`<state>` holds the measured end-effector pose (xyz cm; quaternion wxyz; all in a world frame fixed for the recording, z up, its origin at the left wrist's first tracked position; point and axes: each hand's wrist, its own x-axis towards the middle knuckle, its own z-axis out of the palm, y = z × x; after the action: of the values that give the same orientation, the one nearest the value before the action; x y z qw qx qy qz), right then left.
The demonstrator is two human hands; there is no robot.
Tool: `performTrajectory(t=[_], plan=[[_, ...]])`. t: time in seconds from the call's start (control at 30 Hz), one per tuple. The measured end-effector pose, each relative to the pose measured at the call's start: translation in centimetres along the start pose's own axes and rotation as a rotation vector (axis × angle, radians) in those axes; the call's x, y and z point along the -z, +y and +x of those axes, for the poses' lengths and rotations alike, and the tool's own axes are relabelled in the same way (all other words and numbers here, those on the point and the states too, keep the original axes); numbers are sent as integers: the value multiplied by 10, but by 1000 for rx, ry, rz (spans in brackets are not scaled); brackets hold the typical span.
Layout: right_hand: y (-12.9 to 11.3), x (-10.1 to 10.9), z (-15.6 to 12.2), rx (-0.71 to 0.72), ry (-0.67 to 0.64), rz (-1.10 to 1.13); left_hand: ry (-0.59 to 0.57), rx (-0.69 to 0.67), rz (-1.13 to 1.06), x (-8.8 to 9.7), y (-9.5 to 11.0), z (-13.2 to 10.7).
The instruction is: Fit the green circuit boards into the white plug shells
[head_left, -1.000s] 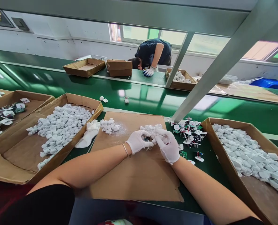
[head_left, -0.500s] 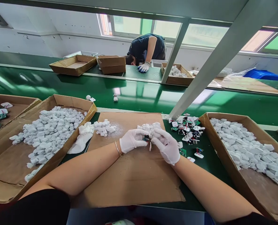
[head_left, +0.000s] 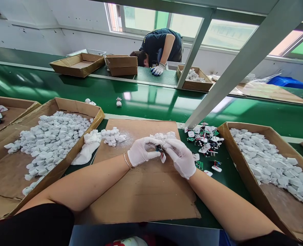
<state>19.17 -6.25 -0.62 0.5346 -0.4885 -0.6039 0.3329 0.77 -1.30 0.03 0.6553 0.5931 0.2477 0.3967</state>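
Both my hands wear white gloves and meet over a flat cardboard sheet. My left hand is closed on a small circuit board. My right hand pinches the same piece from the right, and a small white plate with a red mark hangs under it. Just behind my fingers lies a small heap of white plastic shells. A second small heap of shells lies at the sheet's far left, beside a loose white glove.
A cardboard tray of white shells is on my left, another on my right. Loose circuit boards with white plates lie on the green bench. A slanted grey post rises ahead. Across the belt a person leans over more boxes.
My hands stay together on the small board, turning it slightly; the white plate now hangs lower under it. The view has shifted a little, and two small pieces on the belt have drifted left.
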Motion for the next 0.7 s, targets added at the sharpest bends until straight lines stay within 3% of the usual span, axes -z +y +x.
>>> performTrajectory(t=[0.1, 0.23, 0.33, 0.5, 0.7], plan=[[1, -1, 0, 2, 36, -18, 87, -64, 212, 1, -3, -3], [14, -2, -3, -42, 136, 12, 66, -104, 378, 0, -10, -7], [15, -1, -4, 7, 113, -113, 54, -108, 443, -2, -10, -9], [0, 2, -1, 43, -18, -210, 29, -28, 403, -3, -7, -7], [4, 1, -1, 187, 30, -186, 90, -59, 217, -2, -9, 0]])
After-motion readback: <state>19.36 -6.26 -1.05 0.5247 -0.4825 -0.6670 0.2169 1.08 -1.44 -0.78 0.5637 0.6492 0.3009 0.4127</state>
